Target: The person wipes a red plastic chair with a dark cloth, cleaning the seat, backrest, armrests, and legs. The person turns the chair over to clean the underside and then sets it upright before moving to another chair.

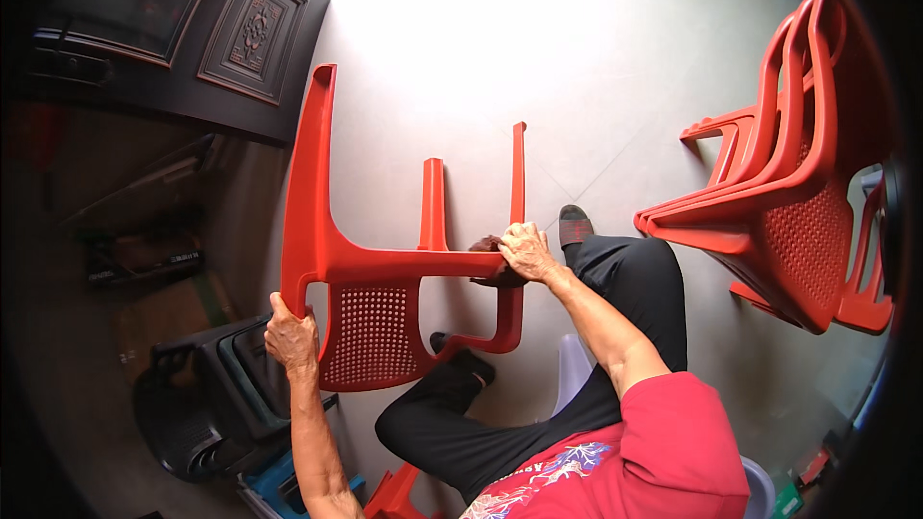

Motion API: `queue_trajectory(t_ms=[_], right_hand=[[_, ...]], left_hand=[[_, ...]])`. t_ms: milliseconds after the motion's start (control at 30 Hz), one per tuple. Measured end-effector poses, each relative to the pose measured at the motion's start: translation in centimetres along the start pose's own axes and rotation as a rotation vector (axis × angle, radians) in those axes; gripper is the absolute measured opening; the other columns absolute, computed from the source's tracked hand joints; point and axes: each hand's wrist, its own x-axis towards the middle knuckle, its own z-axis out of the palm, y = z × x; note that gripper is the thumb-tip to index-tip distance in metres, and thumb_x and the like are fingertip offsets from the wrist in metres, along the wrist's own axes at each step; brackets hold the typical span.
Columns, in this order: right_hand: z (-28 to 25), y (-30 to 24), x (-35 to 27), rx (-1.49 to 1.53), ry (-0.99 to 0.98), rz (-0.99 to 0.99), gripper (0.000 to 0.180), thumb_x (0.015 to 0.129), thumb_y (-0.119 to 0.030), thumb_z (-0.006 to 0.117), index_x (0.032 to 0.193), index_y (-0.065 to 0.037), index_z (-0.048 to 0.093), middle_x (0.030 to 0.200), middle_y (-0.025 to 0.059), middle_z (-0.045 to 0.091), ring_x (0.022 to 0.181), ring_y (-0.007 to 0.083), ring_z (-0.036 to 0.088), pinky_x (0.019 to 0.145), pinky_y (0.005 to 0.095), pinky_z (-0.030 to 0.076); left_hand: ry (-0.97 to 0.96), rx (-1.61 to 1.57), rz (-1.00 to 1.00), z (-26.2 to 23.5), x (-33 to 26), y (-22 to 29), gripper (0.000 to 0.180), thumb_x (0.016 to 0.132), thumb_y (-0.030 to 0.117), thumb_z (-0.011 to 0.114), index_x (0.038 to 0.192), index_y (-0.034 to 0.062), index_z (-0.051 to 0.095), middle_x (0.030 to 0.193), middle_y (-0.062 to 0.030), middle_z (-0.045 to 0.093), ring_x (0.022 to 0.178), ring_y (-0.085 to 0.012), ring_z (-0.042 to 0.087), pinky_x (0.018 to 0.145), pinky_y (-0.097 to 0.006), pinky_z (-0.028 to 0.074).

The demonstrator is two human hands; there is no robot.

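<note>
A red plastic chair (pixel 375 263) with a perforated panel is tipped over in front of me, its legs pointing away across the floor. My left hand (pixel 292 334) is closed around a red edge at the chair's left side. On the right, my right hand (pixel 528 253) presses a dark brown cloth (pixel 498 278) against the end of the chair's long upper edge. The cloth is bunched over that edge, and part of it is hidden under my fingers.
Several red chairs (pixel 798 173) stand stacked on the right. A dark carved door (pixel 255 29) is at the upper left. Black plastic furniture (pixel 192 413) and a blue item (pixel 279 490) crowd the lower left. My slippered foot (pixel 575 227) rests beyond the right hand.
</note>
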Motion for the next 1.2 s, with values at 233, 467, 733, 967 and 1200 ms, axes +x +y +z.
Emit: queue_trajectory(t_ms=[233, 467, 733, 967, 1200], right_hand=[[-2.2, 4.0, 7.1, -0.581, -0.423, -0.160, 0.021, 0.074, -0.027, 0.058, 0.087, -0.019, 0.073, 0.107, 0.0045, 0.055, 0.109, 0.0240, 0.044, 0.085, 0.0401, 0.034], [-4.6, 8.6, 15.9, -0.702, 0.277, 0.042, 0.020, 0.080, -0.020, 0.054, 0.094, -0.010, 0.064, 0.116, 0.0108, 0.049, 0.105, 0.0279, 0.046, 0.079, 0.0442, 0.042], [1.3, 14.5, 17.8, 0.615, 0.663, 0.352, 0.029, 0.092, -0.023, 0.039, 0.097, 0.000, 0.056, 0.089, 0.0097, 0.060, 0.083, 0.0219, 0.058, 0.077, 0.0342, 0.048], [2.9, 7.2, 8.8, 0.992, 0.550, 0.373, 0.033, 0.093, -0.026, 0.035, 0.097, 0.000, 0.055, 0.098, 0.0131, 0.055, 0.091, 0.0244, 0.050, 0.081, 0.0348, 0.040], [6.8, -0.1, -2.8, 1.481, 0.458, 0.487, 0.020, 0.091, -0.029, 0.041, 0.091, -0.011, 0.049, 0.090, -0.0039, 0.043, 0.083, 0.0117, 0.040, 0.081, 0.0291, 0.035]], left_hand=[[0.076, -0.042, 0.090, 0.1, -1.7, 2.3, 0.033, 0.078, 0.022, 0.070, 0.097, 0.0071, 0.046, 0.075, -0.0182, 0.065, 0.071, -0.0405, 0.063, 0.061, -0.049, 0.051], [0.081, -0.077, 0.038, 1.2, -0.8, 1.0, 0.032, 0.075, 0.018, 0.071, 0.095, 0.0081, 0.048, 0.074, -0.0165, 0.065, 0.071, -0.0399, 0.063, 0.061, -0.047, 0.049], [0.077, -0.090, -0.006, 2.7, 1.5, -0.9, 0.036, 0.073, 0.027, 0.073, 0.094, 0.0086, 0.049, 0.073, -0.0190, 0.064, 0.074, -0.0424, 0.062, 0.062, -0.049, 0.048], [0.045, -0.085, -0.061, 2.6, 1.4, -1.8, 0.037, 0.073, 0.026, 0.073, 0.096, 0.0097, 0.049, 0.078, -0.0184, 0.066, 0.079, -0.0430, 0.062, 0.066, -0.051, 0.049], [0.028, -0.053, -0.058, 2.7, 0.8, -1.9, 0.042, 0.078, 0.041, 0.066, 0.097, 0.0086, 0.047, 0.080, -0.0215, 0.066, 0.080, -0.0473, 0.061, 0.068, -0.055, 0.047]])
